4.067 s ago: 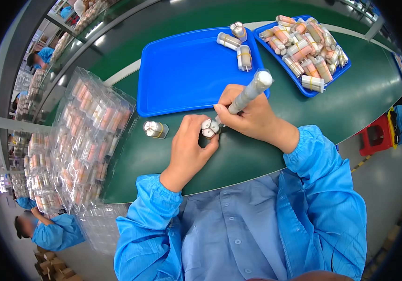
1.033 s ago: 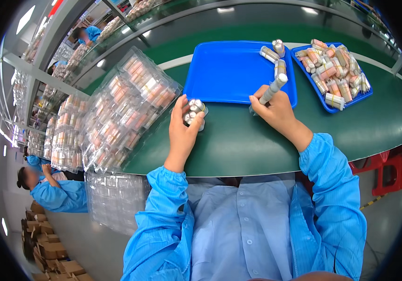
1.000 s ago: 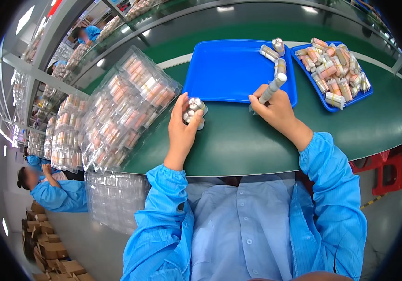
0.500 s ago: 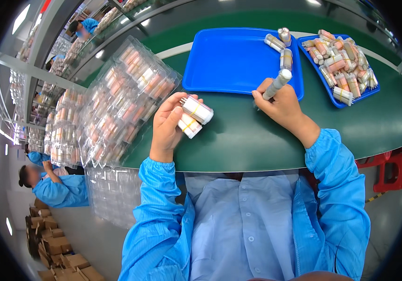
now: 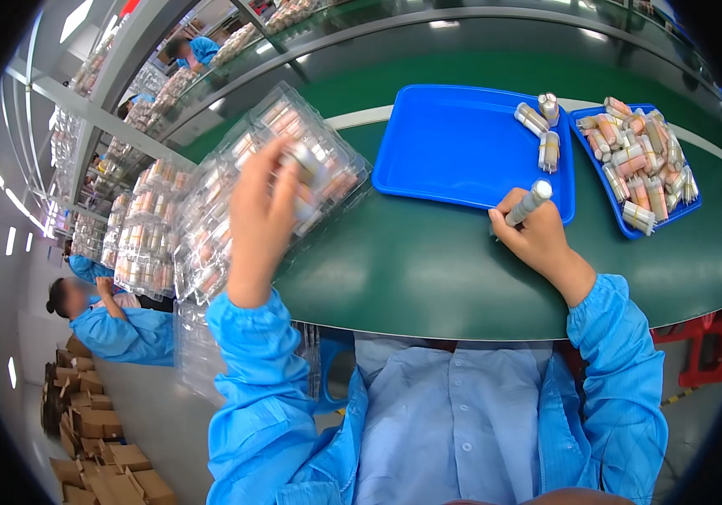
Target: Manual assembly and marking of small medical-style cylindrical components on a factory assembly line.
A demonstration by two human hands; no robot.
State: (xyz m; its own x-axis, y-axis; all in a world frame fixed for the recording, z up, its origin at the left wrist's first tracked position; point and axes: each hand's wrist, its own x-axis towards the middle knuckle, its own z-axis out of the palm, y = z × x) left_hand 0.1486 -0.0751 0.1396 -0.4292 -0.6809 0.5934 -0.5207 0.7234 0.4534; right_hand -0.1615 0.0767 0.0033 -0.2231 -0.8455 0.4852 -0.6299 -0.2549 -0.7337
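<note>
My left hand (image 5: 260,223), blurred by motion, is over the clear plastic blister trays (image 5: 344,151) at the left. Its fingers are closed on banded bundles of small tubes (image 5: 309,172), white and pinkish and also smeared. In my right hand (image 5: 538,240) a grey marker pen (image 5: 529,204) is held upright in a writing grip, beside the front edge of the blue tray (image 5: 453,195). At that tray's right end lie a few bundles (image 5: 549,151), one of them standing on end.
To the right, a smaller blue tray (image 5: 691,209) is heaped with similar bundles (image 5: 634,160). Stacks of filled clear trays (image 5: 146,240) stand farther left. Co-workers in blue, one of them (image 5: 121,332) at the left, are at work. Cardboard boxes (image 5: 96,429) lie on the floor.
My left hand has moved left and away from me, from above the green table to over the clear trays, with the bundles. My right hand keeps its grip on the marker. The view has shifted slightly.
</note>
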